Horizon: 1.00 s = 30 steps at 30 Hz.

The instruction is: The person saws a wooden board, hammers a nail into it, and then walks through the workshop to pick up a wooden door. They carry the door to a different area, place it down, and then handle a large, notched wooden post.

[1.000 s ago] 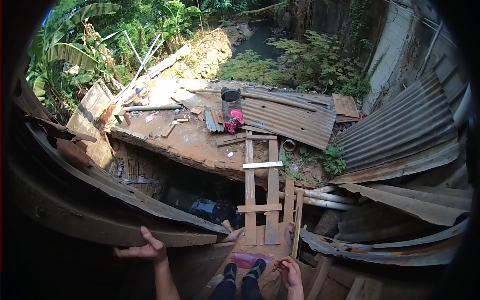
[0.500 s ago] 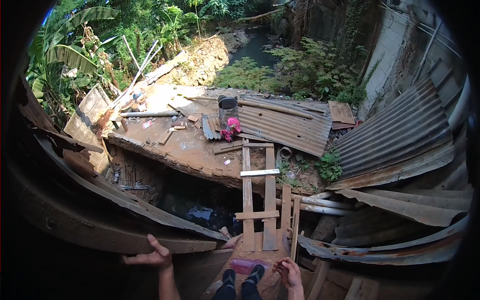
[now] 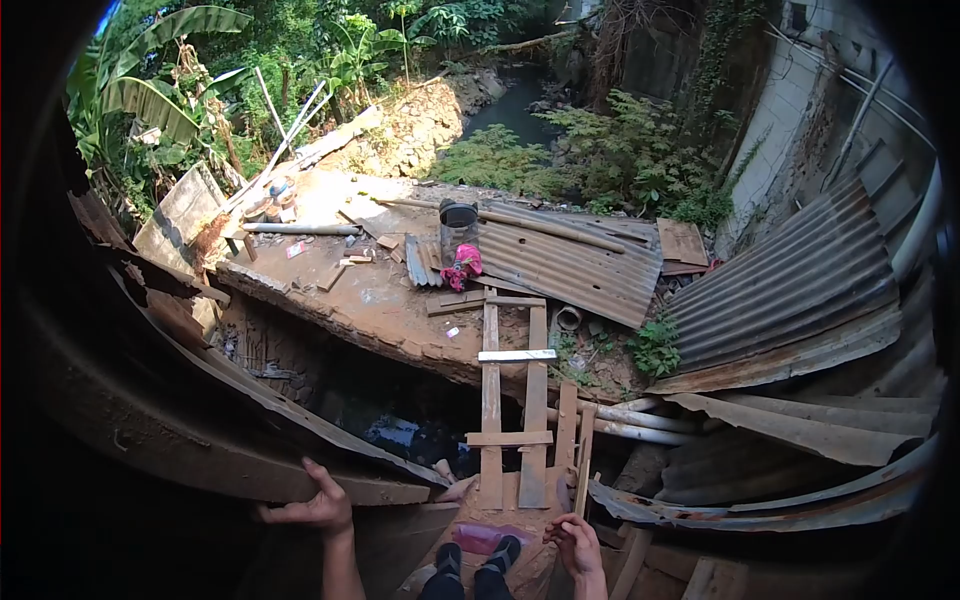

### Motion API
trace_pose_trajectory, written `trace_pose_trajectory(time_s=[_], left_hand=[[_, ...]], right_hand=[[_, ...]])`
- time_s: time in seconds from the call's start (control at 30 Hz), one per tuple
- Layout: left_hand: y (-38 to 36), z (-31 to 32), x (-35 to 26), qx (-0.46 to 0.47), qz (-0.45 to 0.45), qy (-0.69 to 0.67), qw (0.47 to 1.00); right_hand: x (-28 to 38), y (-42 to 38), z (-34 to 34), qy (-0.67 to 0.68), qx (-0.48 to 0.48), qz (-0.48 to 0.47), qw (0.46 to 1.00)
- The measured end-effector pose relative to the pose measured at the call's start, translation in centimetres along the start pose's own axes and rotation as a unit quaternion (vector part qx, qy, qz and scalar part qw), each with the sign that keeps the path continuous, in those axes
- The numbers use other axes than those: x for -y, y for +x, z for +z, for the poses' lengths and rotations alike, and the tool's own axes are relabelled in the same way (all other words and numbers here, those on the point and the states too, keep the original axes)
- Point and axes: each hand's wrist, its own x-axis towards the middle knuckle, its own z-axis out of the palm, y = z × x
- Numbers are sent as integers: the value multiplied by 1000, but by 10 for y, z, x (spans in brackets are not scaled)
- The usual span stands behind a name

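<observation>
My left hand (image 3: 318, 503) rests at the lower edge of a long wooden beam (image 3: 240, 478) on the left, thumb raised and fingers stretched out to the side. Its contact with the beam is partly lost in shadow. Low in the middle, my right hand (image 3: 574, 545) hangs with loosely curled fingers, and nothing shows in it. Between the hands my feet in dark sandals (image 3: 505, 552) stand on a dirt-covered surface by a pinkish-purple sheet (image 3: 488, 537). Ahead lies a ladder-like wooden footbridge (image 3: 490, 400) with a few crosspieces, one of them white.
Dark water (image 3: 390, 430) lies under the footbridge. Across it, a concrete slab (image 3: 370, 290) bears a dark bucket (image 3: 459, 225), pink cloth (image 3: 464, 262) and corrugated sheets (image 3: 570, 260). Rusty sheet metal (image 3: 760, 510) and pipes (image 3: 640, 428) crowd the right side.
The view has shifted slightly, with the far slab a little lower in it. My left hand sits slightly further right along the beam. My right hand has barely moved.
</observation>
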Motion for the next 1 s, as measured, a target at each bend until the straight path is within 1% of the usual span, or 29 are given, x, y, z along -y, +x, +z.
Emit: trace_pose_trajectory(time_s=[0.1,0.2,0.3,0.4,0.6,0.7,0.8,0.87,0.93,1.0], left_hand=[[-1,-1,4,4,1,8,1000],[0,-5,4,16,20,73,997],[-9,-2,14,13,-22,5,1000],[-11,-6,20,29,-2,57,998],[-10,-6,17,35,0,41,999],[-1,-8,7,37,35,88,995],[-7,-2,11,23,1,13,1000],[-11,3,11,12,-28,-62,998],[-11,3,15,12,-19,-54,998],[-10,-2,21,25,24,33,999]], right_hand=[[7,-4,5,-8,-3,3,1000],[14,-6,11,-21,-6,3,1000],[14,-4,14,-22,0,0,1000],[8,0,12,-20,20,-4,1000],[4,-2,19,-29,39,1,999],[5,-4,21,-33,41,0,999],[5,-9,22,-34,39,4,999],[4,-10,21,-34,41,5,999],[5,-11,19,-34,39,3,999],[4,-13,17,-32,39,2,999]])
